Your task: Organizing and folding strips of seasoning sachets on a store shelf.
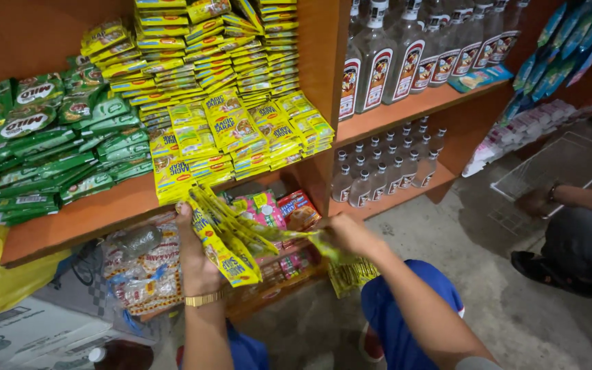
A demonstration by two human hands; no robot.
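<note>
My left hand (196, 264), with a gold watch on the wrist, grips a fanned bunch of yellow sachets (224, 236) in front of the lower shelf. My right hand (347, 233) pinches the right end of a yellow sachet strip (303, 235) that runs from that bunch. More yellow strips (351, 274) hang below the right hand. Just above, stacks of the same yellow sachets (241, 137) lie on the orange wooden shelf (104, 212).
Green sachets (42, 144) fill the shelf's left side. Clear bottles (405, 55) stand on the right shelves, smaller ones (385, 171) below. Another person (577, 226) crouches at the right by a white wire rack (549, 171). Bagged goods (142, 267) and cartons (29, 336) sit lower left.
</note>
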